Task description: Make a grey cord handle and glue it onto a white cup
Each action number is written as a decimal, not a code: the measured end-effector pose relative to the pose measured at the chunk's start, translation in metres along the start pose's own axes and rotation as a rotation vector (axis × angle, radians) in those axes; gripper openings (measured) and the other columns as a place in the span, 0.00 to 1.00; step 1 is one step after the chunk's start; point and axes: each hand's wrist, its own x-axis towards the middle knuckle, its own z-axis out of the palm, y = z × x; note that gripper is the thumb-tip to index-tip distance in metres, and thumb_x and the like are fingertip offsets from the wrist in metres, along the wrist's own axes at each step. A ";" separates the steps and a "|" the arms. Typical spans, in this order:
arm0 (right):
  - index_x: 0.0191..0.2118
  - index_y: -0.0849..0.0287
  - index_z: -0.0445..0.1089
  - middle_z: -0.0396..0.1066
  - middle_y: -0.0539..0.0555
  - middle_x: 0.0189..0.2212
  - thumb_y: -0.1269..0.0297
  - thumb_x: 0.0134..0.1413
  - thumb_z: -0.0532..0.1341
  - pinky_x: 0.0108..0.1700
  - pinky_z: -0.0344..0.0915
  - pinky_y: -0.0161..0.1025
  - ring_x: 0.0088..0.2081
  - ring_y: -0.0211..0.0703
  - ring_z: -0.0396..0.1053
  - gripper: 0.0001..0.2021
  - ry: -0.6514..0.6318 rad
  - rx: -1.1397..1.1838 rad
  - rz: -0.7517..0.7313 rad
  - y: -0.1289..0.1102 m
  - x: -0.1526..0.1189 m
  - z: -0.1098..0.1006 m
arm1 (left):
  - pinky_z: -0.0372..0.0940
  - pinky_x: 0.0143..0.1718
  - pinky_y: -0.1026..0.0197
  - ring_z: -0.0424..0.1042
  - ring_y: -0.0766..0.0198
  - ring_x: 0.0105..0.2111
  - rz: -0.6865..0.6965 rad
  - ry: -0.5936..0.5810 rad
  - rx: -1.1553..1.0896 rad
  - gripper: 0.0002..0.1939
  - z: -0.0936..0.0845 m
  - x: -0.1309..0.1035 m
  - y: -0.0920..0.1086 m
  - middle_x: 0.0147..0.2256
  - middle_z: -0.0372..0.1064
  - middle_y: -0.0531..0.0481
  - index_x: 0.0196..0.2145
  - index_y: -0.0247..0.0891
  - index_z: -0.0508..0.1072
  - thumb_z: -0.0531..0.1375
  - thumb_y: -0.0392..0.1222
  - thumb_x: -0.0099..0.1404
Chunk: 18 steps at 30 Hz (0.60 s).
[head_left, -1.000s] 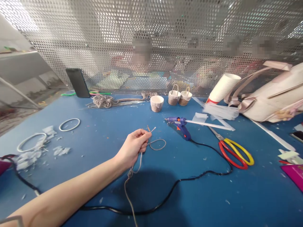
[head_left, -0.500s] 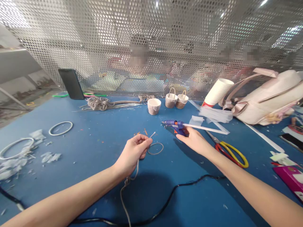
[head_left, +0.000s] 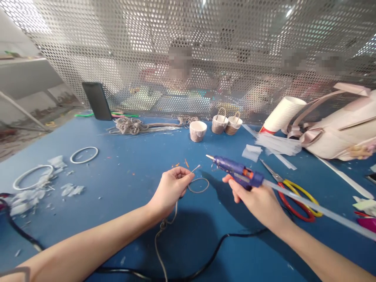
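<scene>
Between thumb and fingers, my left hand [head_left: 173, 188] pinches a thin grey cord [head_left: 200, 192]. The cord's pale tip sticks up past the fingertips, a small loop hangs to the right, and a knotted tail runs down toward me. My right hand [head_left: 258, 199] is wrapped around a blue hot glue gun [head_left: 235, 168], raised above the table. Its nozzle points left, over the area just beyond the cord's tip and apart from it. From the back of the gun a long translucent glue stick [head_left: 311, 205] extends to the right.
Scissors [head_left: 289, 196] lie right of my right hand. Small cups [head_left: 198, 132], cord bundles [head_left: 129, 126] and a leaning phone [head_left: 96, 101] line the back. Stacked paper cups [head_left: 283, 113] and a bag [head_left: 343, 125] stand right. White rings [head_left: 84, 155] lie left; a black cable [head_left: 216, 243] crosses the front.
My right hand has lifted the glue gun off the table and brought it nearer to me, with its glue stick now slanting down to the right. My left hand keeps its pinch on the cord.
</scene>
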 end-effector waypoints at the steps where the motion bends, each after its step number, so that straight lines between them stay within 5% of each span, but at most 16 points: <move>1: 0.34 0.56 0.71 0.68 0.48 0.18 0.51 0.55 0.56 0.26 0.64 0.37 0.19 0.41 0.65 0.14 0.013 0.021 -0.020 0.001 -0.009 0.002 | 0.42 0.15 0.70 0.48 0.76 0.13 0.009 0.008 0.008 0.11 0.001 -0.001 0.000 0.13 0.53 0.61 0.24 0.36 0.67 0.63 0.44 0.53; 9: 0.32 0.56 0.66 0.64 0.50 0.19 0.56 0.57 0.56 0.26 0.63 0.35 0.21 0.40 0.62 0.10 -0.052 0.108 -0.127 0.011 -0.029 0.023 | 0.42 0.15 0.69 0.49 0.74 0.14 0.119 0.081 0.093 0.09 0.010 -0.007 0.000 0.13 0.53 0.61 0.22 0.36 0.68 0.63 0.43 0.52; 18: 0.31 0.57 0.66 0.66 0.49 0.20 0.60 0.58 0.57 0.25 0.63 0.33 0.20 0.38 0.63 0.07 0.040 0.012 -0.247 0.012 -0.028 0.027 | 0.42 0.15 0.69 0.49 0.74 0.15 0.113 0.085 0.110 0.07 0.012 -0.007 -0.001 0.15 0.56 0.60 0.22 0.37 0.67 0.62 0.41 0.51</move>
